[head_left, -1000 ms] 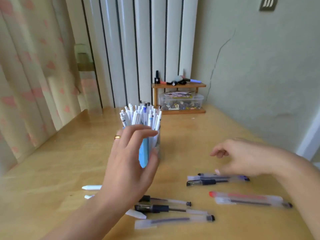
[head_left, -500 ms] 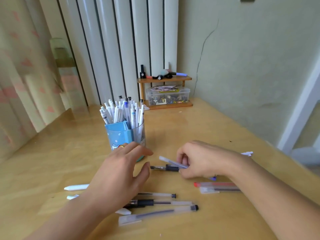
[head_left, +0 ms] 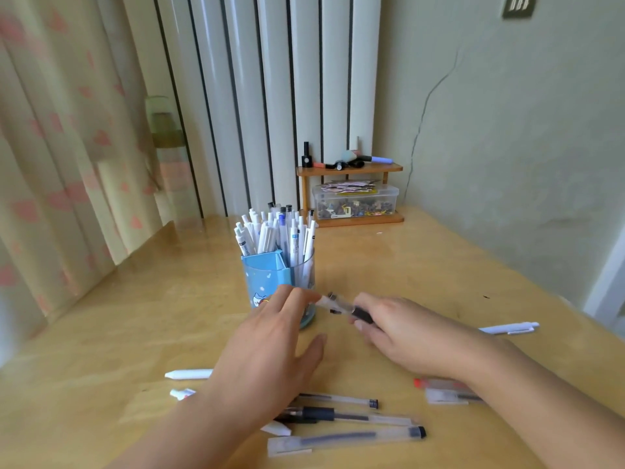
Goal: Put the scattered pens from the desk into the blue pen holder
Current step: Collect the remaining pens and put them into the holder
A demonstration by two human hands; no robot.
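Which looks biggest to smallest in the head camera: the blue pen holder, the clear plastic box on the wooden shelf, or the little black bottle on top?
1. Blue pen holder, though it is nearer the camera.
2. Clear plastic box.
3. Little black bottle.

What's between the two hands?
In the head view, a clear pen, gripped by the right hand, bridges to the left hand fingers.

I am looking at my blue pen holder (head_left: 267, 282), white pens (head_left: 270, 231), and pink-spotted curtain (head_left: 50, 147).
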